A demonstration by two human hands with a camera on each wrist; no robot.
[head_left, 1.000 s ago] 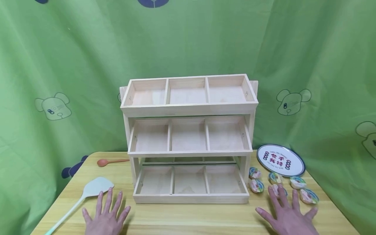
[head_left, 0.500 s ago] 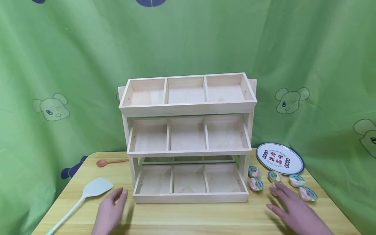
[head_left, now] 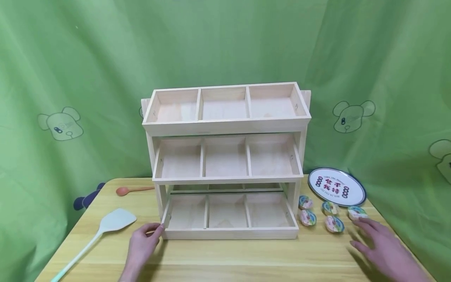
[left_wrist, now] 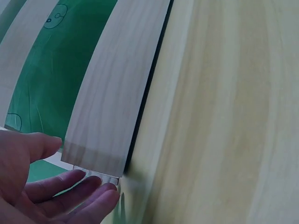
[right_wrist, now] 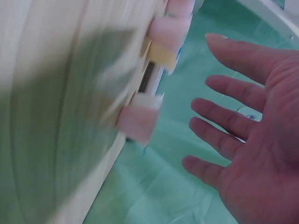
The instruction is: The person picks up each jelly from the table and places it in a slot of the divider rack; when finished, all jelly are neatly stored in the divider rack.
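A pale wooden three-tier rack (head_left: pixel 229 234) stands mid-table, each tray split into three compartments. My left hand (head_left: pixel 142 241) is at the bottom tray's left front corner, thumb at the rim and fingers against the outer side. In the left wrist view the fingers (left_wrist: pixel 70 191) meet the tray's end. My right hand (head_left: pixel 389 248) hovers at the right, fingers spread and holding nothing. Near it lie several small lidded jelly cups (head_left: pixel 334 224); the front right one is hidden behind the hand in the head view. A pinkish cup (right_wrist: pixel 139 119) shows near the fingertips in the right wrist view.
A white oval plate (head_left: pixel 336 187) with a blue rim and red characters lies at the back right. On the left are a pale green spatula (head_left: pixel 117 220) and a red spoon (head_left: pixel 123 191). A green curtain (head_left: pixel 225 43) hangs behind the table (head_left: pixel 225 262).
My left hand has turned from palm-down and moved right to the tray's corner. My right hand has turned sideways and shifted right, uncovering one cup and covering another.
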